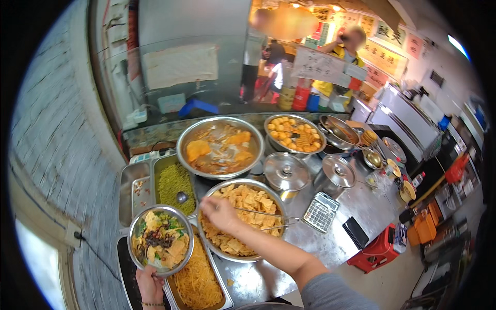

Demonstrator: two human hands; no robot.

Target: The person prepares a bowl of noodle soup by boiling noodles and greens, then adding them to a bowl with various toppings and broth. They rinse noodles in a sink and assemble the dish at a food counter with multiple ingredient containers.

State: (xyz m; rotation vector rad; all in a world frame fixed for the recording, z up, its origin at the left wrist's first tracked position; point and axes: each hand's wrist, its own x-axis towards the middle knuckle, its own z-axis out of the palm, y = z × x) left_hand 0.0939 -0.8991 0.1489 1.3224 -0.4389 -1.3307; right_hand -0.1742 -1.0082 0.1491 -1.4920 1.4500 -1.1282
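Note:
My left hand grips the lower rim of a stainless steel bowl. Inside that bowl are fried crisp pieces, green leaves, dark shreds and nuts, over something pale. My right hand hovers over the left side of a large steel basin heaped with fried crisp pieces. Its fingers are curled, and whether anything is pinched in them is hidden. Metal tongs lie across the heap, partly behind the right hand. Below the bowl is a steel tray of yellow shreds.
A green-filled tray with a spoon lies left. Behind stand a broth basin, a basin of fried balls and two lidded pots. To the right are a calculator and a phone-like device. People stand beyond the glass.

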